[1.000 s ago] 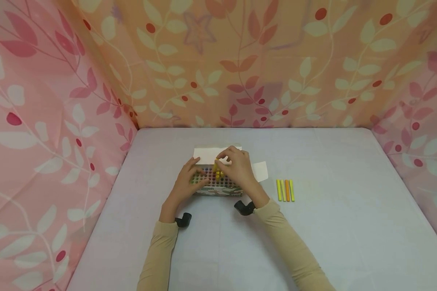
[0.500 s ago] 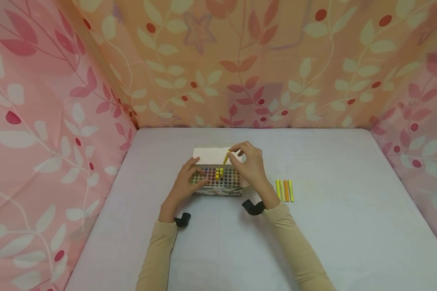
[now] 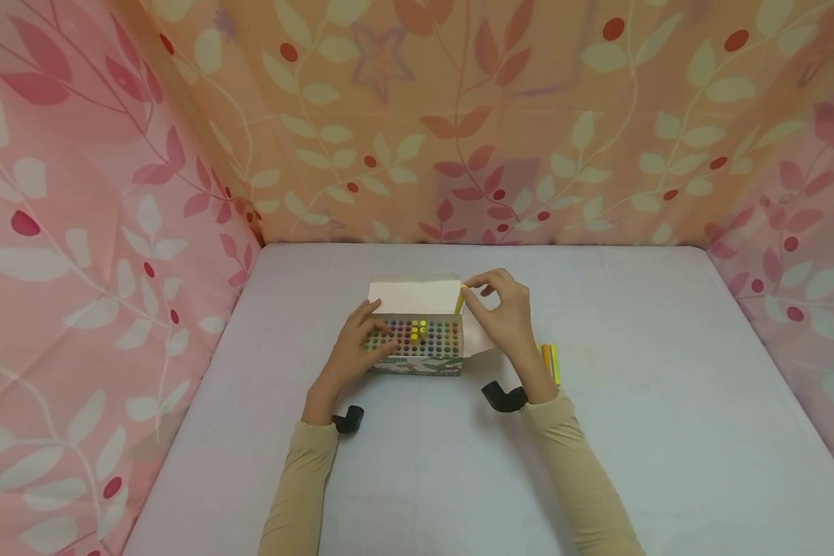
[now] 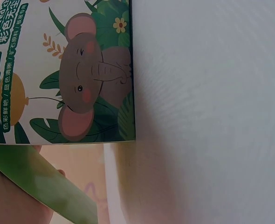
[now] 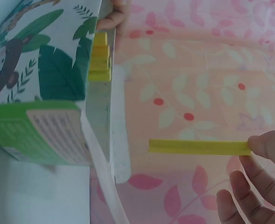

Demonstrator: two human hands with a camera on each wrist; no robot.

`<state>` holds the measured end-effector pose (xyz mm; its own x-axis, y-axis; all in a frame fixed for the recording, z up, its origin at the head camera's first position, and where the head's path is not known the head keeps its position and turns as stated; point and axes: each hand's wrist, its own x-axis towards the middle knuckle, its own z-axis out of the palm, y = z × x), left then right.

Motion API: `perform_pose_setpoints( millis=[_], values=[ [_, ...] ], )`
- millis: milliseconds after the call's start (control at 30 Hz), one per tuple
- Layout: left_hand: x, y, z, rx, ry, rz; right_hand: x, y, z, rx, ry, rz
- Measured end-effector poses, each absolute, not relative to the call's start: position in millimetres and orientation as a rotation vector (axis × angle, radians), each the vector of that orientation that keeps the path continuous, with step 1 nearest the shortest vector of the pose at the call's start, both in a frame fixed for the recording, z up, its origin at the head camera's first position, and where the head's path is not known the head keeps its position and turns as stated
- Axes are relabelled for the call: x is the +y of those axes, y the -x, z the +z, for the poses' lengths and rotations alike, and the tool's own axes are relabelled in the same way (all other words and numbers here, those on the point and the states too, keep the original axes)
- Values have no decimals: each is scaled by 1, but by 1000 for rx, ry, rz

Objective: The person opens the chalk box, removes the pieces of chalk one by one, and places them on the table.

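An open box (image 3: 417,357) holding several coloured sticks upright stands mid-table, with a few yellow sticks (image 3: 418,330) raised above the rest. My left hand (image 3: 374,333) rests on the box's left top, fingers laid flat over the stick ends. My right hand (image 3: 476,294) hovers just right of the box's far corner and pinches a yellow stick (image 3: 460,300) by its upper end. In the right wrist view that yellow stick (image 5: 198,147) juts out from my fingertips (image 5: 264,143), clear of the box (image 5: 44,93). The left wrist view shows the box's printed elephant side (image 4: 81,84).
Loose orange and yellow sticks (image 3: 550,363) lie on the table right of the box, partly hidden by my right wrist. The box's white lid flap (image 3: 415,296) stands open at the back. The grey tabletop (image 3: 653,401) is walled in by floral fabric (image 3: 459,123) on three sides.
My right hand has pulled a yellow stick up out of the box and carried it to the right, past the box's edge. The left hand has stayed on the box.
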<state>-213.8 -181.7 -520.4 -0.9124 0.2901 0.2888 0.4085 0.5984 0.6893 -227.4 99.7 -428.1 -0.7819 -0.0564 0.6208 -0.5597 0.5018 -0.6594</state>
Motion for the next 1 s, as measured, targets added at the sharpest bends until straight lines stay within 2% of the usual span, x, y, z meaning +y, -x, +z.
perform_pose_setpoints(
  millis=[1000],
  values=[
    [-183,215,-521,-2679,588,-1210,174,210,-436,-2248,-322,1257]
  ],
)
